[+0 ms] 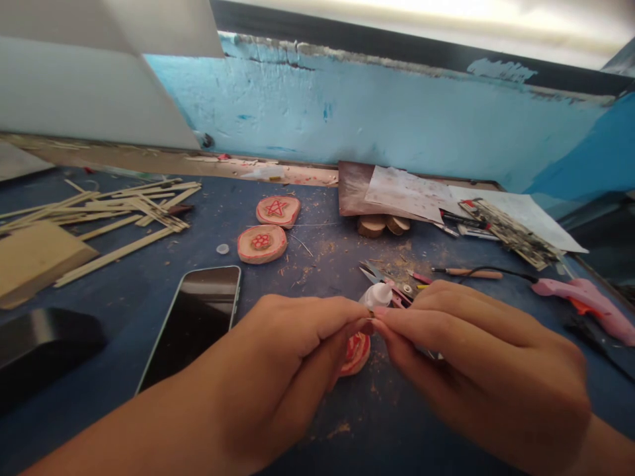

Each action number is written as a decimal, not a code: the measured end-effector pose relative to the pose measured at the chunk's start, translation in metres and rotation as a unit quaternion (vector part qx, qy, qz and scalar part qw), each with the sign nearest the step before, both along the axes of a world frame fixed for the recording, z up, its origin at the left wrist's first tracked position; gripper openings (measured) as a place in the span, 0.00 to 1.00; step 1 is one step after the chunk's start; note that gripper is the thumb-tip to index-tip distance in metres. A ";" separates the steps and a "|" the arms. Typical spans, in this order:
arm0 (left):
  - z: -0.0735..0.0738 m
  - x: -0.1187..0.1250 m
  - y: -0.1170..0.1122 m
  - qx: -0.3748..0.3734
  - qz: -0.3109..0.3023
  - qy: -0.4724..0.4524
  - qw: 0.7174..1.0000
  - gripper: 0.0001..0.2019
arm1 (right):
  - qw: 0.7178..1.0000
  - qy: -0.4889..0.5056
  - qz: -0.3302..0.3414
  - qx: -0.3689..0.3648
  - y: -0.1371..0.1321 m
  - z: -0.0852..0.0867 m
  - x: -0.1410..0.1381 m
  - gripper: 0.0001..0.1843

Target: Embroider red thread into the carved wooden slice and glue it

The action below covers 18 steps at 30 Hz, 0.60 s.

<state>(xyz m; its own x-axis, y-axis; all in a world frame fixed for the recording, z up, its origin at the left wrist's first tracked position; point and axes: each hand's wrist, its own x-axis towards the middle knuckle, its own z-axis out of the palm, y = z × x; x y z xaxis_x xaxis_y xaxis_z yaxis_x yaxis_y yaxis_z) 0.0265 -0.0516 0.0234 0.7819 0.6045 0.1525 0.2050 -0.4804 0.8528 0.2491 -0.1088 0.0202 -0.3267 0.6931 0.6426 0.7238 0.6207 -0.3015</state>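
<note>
My left hand [297, 357] and my right hand [476, 363] meet fingertip to fingertip in the middle of the view. Both are closed in a pinch on something tiny, mostly hidden by the fingers. Below the fingertips lies a round wood slice [358, 356] with red marks, partly covered by my left hand. Just behind the fingers stands a white glue bottle [378, 295] with a pointed nozzle. Farther back, one wood slice [278, 210] bears a red star, and another wood slice [262, 243] bears a red flower shape.
A phone [198, 317] lies left of my hands, near a black object [44, 354]. Thin wooden sticks [124, 211] and a wood block [40, 258] are at the left. Scissors [372, 272], a craft knife [471, 272] and a pink glue gun [585, 301] lie at the right.
</note>
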 end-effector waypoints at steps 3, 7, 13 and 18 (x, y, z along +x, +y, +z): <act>0.002 0.000 0.000 -0.001 0.021 0.016 1.000 0.16 | 0.999 -0.011 -0.033 0.011 -0.002 0.001 -0.003 0.10; 0.000 -0.003 0.000 0.001 0.029 0.035 0.999 0.16 | 0.998 -0.039 -0.056 0.006 -0.004 0.001 -0.004 0.15; -0.009 -0.008 0.005 0.042 0.004 0.037 0.998 0.14 | 0.996 -0.084 0.015 0.000 0.001 -0.006 0.007 0.08; -0.009 -0.011 0.008 0.051 -0.004 0.039 0.998 0.13 | 0.991 -0.100 0.075 -0.045 0.005 -0.002 0.014 0.13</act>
